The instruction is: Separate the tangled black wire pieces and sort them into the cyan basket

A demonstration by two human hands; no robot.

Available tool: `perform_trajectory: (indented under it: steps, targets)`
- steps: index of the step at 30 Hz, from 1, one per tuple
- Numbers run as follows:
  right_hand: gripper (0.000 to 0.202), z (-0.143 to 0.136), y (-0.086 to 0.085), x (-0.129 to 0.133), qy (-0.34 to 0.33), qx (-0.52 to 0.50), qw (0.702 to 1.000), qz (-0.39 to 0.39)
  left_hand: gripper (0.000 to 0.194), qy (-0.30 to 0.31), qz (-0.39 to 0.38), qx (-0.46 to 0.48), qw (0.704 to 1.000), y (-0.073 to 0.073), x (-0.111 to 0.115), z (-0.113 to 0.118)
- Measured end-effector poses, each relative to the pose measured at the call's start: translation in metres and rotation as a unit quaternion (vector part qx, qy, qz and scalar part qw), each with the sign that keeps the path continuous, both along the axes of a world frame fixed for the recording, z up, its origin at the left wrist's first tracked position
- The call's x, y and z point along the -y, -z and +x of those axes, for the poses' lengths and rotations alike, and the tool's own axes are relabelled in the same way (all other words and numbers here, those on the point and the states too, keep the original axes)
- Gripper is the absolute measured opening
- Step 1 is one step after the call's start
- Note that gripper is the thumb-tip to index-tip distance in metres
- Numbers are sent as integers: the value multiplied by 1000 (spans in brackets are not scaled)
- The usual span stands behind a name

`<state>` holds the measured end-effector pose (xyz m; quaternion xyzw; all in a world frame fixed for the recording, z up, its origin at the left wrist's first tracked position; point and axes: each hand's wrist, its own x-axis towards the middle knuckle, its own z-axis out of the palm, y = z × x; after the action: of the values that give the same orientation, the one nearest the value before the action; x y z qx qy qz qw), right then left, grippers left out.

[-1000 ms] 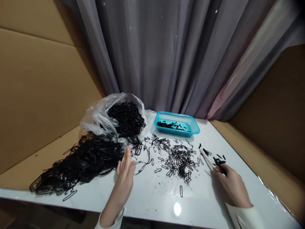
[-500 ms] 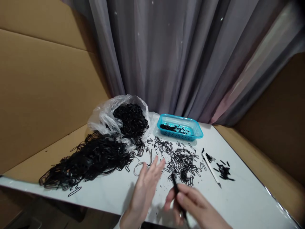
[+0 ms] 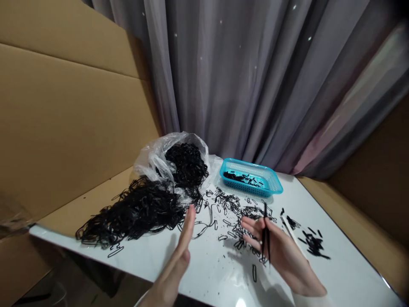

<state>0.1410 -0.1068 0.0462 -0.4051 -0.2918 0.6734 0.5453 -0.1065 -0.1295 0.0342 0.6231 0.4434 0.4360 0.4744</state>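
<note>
My left hand point(image 3: 179, 260) is raised edge-on above the front of the white table, fingers straight, holding nothing. On the right, my right hand point(image 3: 275, 243) has its palm turned inward and its fingers extended, with black tweezers point(image 3: 266, 234) held at the thumb. Many small black loops point(image 3: 228, 202) lie scattered on the table beyond and beneath my right hand. A single loop point(image 3: 254, 273) rests nearer the front edge. Larger black bands point(image 3: 137, 217) form a long heap at the left, beside a clear plastic bag point(image 3: 156, 160) full of more black bands point(image 3: 187, 166).
A blue basket point(image 3: 276, 182) holding small black pieces stands at the back. Right of my right hand lie a white pen-like tool point(image 3: 292, 232) and a pile of short black pieces point(image 3: 315, 244). Cardboard walls point(image 3: 73, 115) flank the table point(image 3: 143, 260); a grey curtain point(image 3: 217, 85) hangs behind.
My hands have moved apart; the right one has turned palm inward and its fingers have spread from around the tweezers. The view has shifted, so the table things appear farther right.
</note>
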Motion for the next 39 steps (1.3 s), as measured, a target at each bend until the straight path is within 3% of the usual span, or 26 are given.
perform_trajectory:
  steps: [3, 5, 8, 10, 11, 12, 16, 20, 23, 26, 31, 33, 36, 39]
  targets:
    - [21, -24, 2, 7, -95, -102, 989, -57, 78, 134, 93, -79, 983, -3, -5, 24]
    - [16, -35, 3, 11, -159, -128, 976, -77, 67, 201, 143, -162, 955, -6, -13, 34]
    - [20, -23, 0, 6, -130, -60, 990, -18, 61, 182, 135, -241, 944, -11, -36, 21]
    - [31, -1, -1, -6, -66, 113, 990, 55, 51, 147, 124, -345, 919, -16, -61, 2]
    - [37, 11, -1, -14, -41, 259, 960, 100, 39, 132, 118, -421, 890, -19, -76, -7]
    - [43, 23, 0, -23, -22, 420, 896, 142, 32, 112, 114, -449, 879, -22, -92, -14]
    - [26, 53, 16, -59, 6, 581, 797, 161, 23, 53, 121, -501, 855, -26, -156, -15]
    - [10, 62, 42, -79, 50, 682, 714, 151, 32, 25, 137, -515, 846, -15, -188, -3]
    - [14, 66, 61, -82, 66, 721, 676, 140, 31, -6, 152, -493, 857, -6, -191, -5]
    - [22, 70, 73, -79, 70, 736, 657, 144, 28, -49, 168, -442, 880, -5, -191, -10]
    - [20, 73, 75, -80, 82, 738, 649, 165, 24, -158, 220, -311, 911, -15, -192, -10]
    - [17, 71, 72, -82, 89, 733, 649, 183, 25, -170, 244, -264, 918, -18, -186, -5]
    - [22, 60, 63, -80, 78, 709, 665, 222, 22, -120, 265, -214, 933, -18, -168, 11]
    - [37, 36, 52, -69, 30, 672, 690, 268, 17, -4, 270, -188, 944, -10, -146, 33]
